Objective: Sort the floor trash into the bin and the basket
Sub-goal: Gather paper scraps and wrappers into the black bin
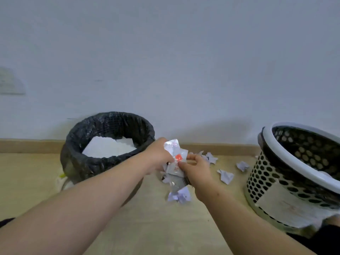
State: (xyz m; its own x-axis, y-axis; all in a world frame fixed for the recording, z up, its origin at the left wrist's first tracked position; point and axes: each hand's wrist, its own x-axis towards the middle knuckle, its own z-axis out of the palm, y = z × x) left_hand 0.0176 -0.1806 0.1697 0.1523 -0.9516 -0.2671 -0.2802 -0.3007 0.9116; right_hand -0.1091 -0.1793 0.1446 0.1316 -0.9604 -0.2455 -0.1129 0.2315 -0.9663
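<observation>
Left hand (158, 156) and right hand (196, 169) both pinch a crinkled clear plastic wrapper with red label (177, 157). It is held above the wooden floor (165, 227) near the wall edge, between the black-lined round bin (79, 133) and the white-rimmed perforated basket (266, 173). Crumpled white paper scraps (226, 176) lie below.

A bin (82, 166) lined with a black bag, white paper inside, stood against the wall, with a perforated white-rimmed basket (261, 177) to its right. Crumpled paper scraps (226, 176) littered the floor between them, and a clear plastic wrapper (173, 147) with a red patch was held above them.
</observation>
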